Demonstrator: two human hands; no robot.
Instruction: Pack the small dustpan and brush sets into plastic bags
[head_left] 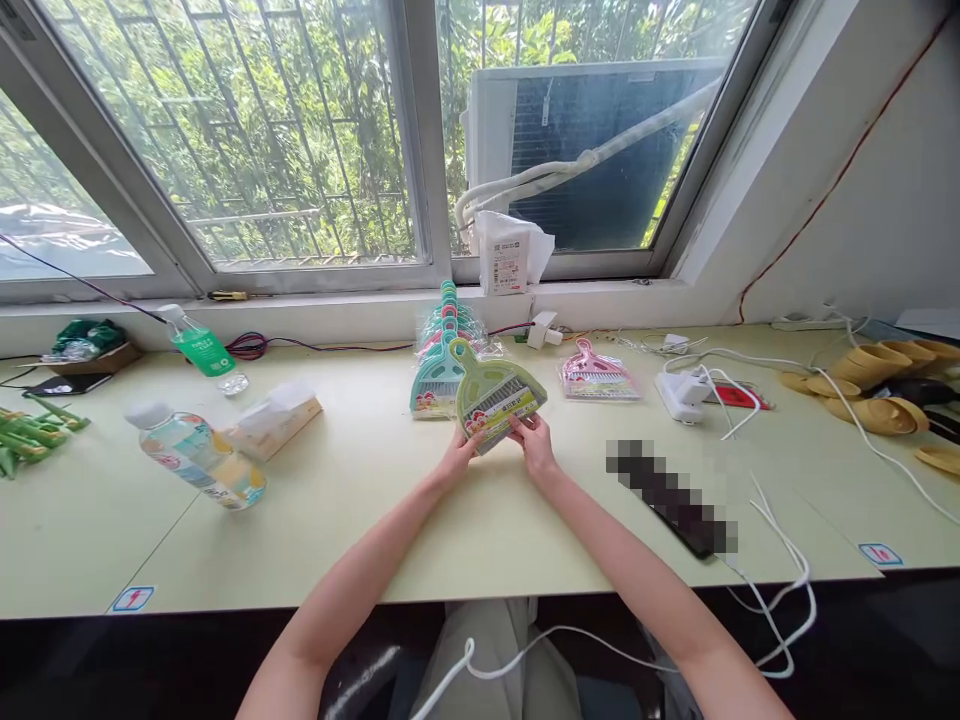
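A small green dustpan with a brush and a printed label is held up, tilted, above the table. My left hand grips its lower left corner. On its lower right edge, my right hand has its fingers closed. Right behind it stands a row of similar dustpans, teal and pink, in clear wrapping, one behind another with handles up. To the right, a pink dustpan set in clear plastic lies flat, apart from both hands.
At left stand a large drink bottle, a tissue pack and a green-labelled bottle. On the right are a dark phone, a white power strip, loose white cables and yellow cup-shaped pieces. The window sill holds a paper packet.
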